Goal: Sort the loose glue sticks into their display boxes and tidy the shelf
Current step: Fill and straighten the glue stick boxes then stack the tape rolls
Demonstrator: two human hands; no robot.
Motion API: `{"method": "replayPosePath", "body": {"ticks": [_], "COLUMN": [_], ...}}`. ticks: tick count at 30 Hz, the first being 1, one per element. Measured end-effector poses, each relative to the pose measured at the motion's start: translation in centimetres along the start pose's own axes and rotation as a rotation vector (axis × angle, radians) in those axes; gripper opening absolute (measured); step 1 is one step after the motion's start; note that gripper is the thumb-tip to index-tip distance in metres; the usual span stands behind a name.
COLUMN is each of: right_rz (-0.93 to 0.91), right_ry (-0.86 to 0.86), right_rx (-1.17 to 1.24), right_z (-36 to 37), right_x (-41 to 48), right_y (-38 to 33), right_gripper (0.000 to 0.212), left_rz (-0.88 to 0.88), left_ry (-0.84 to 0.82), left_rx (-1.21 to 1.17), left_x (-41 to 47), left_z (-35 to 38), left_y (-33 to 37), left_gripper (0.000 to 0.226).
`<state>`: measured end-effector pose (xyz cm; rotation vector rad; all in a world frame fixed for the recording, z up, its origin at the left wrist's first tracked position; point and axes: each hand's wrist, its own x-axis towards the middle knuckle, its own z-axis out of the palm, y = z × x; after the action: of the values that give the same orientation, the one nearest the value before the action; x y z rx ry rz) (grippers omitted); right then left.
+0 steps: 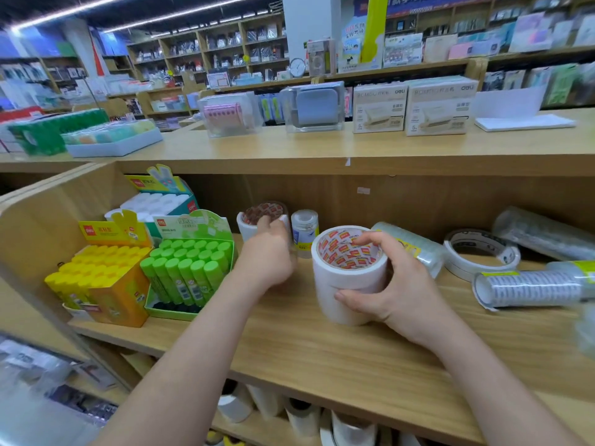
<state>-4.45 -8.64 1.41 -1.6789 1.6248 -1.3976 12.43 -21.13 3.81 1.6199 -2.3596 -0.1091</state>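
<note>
On the left of the wooden shelf (289, 342) stand three display boxes: a yellow box of yellow glue sticks (99, 272), a green box of green glue sticks (190, 268), and behind them a box of white-capped sticks (157, 202). My right hand (392, 284) grips a tall stack of white tape rolls (349, 275), fingers hooked inside its core and thumb on the outer wall. My left hand (269, 252) reaches to a second white tape stack (257, 220) at the back and holds its rim; its fingers are mostly hidden.
A small clear tape pack (305, 231) stands between the two stacks. Clear-wrapped tape sleeves (531, 288) and a flat tape roll (481, 254) lie at right. The upper shelf board (322, 162) overhangs the bay. More rolls (302, 416) sit on the shelf below.
</note>
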Motion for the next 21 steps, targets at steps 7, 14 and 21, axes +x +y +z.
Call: {"method": "replayPosePath", "body": {"ticks": [7, 14, 21], "right_rz": [0.045, 0.065, 0.138], "right_ry": [0.063, 0.038, -0.065], "right_rx": [-0.002, 0.02, 0.123], "right_z": [-1.3, -1.5, -2.1], "right_x": [0.4, 0.4, 0.3], "right_y": [0.8, 0.9, 1.0], "right_gripper": [0.065, 0.086, 0.102], "left_rz": [0.058, 0.246, 0.319], "left_ry": [0.265, 0.422, 0.306], "left_rx": [0.007, -0.134, -0.351], "left_x": [-2.9, -9.3, -9.8], "left_z": [0.6, 0.6, 1.5], "left_y": [0.1, 1.0, -0.5], "left_gripper": [0.036, 0.027, 0.046]}}
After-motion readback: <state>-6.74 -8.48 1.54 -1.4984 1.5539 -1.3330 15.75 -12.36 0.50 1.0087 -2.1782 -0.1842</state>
